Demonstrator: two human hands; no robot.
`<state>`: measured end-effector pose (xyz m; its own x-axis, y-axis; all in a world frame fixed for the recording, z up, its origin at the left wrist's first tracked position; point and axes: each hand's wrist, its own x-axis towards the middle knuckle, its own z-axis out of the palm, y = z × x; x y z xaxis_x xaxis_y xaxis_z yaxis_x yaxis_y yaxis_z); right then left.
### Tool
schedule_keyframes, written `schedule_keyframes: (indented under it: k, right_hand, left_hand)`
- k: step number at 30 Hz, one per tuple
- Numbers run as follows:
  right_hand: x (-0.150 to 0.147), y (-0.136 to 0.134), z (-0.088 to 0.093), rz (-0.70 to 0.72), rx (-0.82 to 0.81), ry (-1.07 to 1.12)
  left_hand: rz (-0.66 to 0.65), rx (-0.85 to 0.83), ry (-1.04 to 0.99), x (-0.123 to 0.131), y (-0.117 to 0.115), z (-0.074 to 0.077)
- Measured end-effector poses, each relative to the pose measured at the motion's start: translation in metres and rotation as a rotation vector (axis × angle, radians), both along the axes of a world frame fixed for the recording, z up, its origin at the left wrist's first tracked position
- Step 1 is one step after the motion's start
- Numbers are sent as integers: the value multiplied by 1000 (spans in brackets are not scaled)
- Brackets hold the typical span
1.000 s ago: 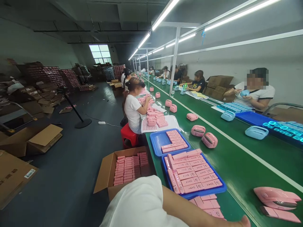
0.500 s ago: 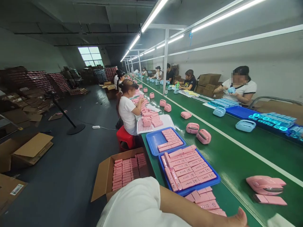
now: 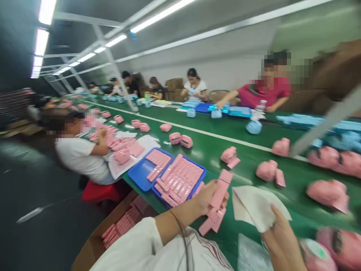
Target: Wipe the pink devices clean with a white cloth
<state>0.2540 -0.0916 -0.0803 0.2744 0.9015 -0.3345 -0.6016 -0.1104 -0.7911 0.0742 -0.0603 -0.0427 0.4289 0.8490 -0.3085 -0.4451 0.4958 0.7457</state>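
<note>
My left hand (image 3: 208, 199) is closed round a stack of flat pink plastic pieces (image 3: 218, 201), held up just above the green belt (image 3: 248, 139). My right hand (image 3: 278, 235) pinches a white cloth (image 3: 255, 207) to the right of the stack. A blue tray (image 3: 180, 178) filled with rows of the same pink pieces lies just left of my left hand. The picture is smeared by motion.
Pink device housings (image 3: 267, 171) lie scattered along the belt, some near my right hand (image 3: 324, 192). A second blue tray (image 3: 143, 171) sits further left, a cardboard box of pink pieces (image 3: 124, 224) below the table edge. Other people work on both sides of the belt.
The view has swung to the right. My left hand, earlier resting at the bottom edge, now holds up a stack of pink pieces, and my right hand has come into view with a white cloth.
</note>
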Motion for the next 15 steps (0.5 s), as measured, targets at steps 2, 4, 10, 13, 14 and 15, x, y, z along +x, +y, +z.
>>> schedule_keyframes:
  k: [2, 4, 10, 13, 14, 15]
  right_hand:
    - [3, 5, 4, -146, 0, -35]
    - [-1, 9, 12, -208, 114, -263]
    - [-32, 3, 28, 44, 591, -858]
    - [-42, -5, 20, 326, 1002, -1178]
    - [-43, -7, 16, 384, 1063, -1192]
    - [-42, -7, 12, 388, 1066, -1160]
  left_hand:
    - [-42, -18, 46, 2, -1, 6]
    - [-61, -13, 78, 7, -3, 9]
    - [-66, -70, 5, 21, -9, 18]
    - [-101, -206, -45, 19, -7, 19]
    - [-128, -212, -43, 17, -6, 18]
    - [-155, -189, -33, 15, -6, 17]
